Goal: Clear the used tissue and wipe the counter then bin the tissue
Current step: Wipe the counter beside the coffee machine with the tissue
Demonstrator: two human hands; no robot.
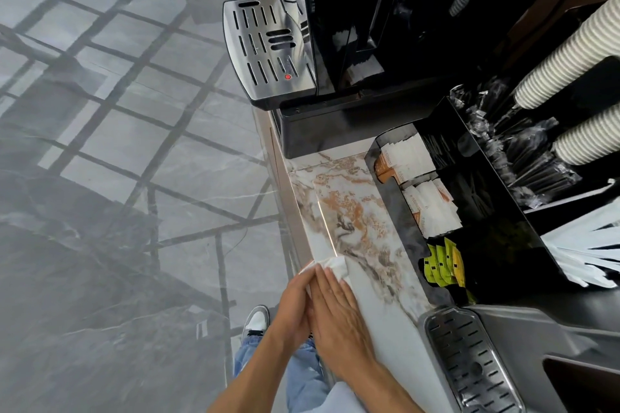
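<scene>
both hands, the left hand (295,303) and right hand (339,308), are pressing flat, grip released, on a white tissue (335,266) at the table (379,298) edge, near the sachet organiser (396,208).

Print on the sachets (407,166) is too small to read.

Two hands, left (295,303) and right (339,315), on one tissue (335,266). Two drip trays: one far (265,43), one near (469,365). Two cup stacks, upper (567,54) and lower (590,137). One shoe (256,320).
</scene>
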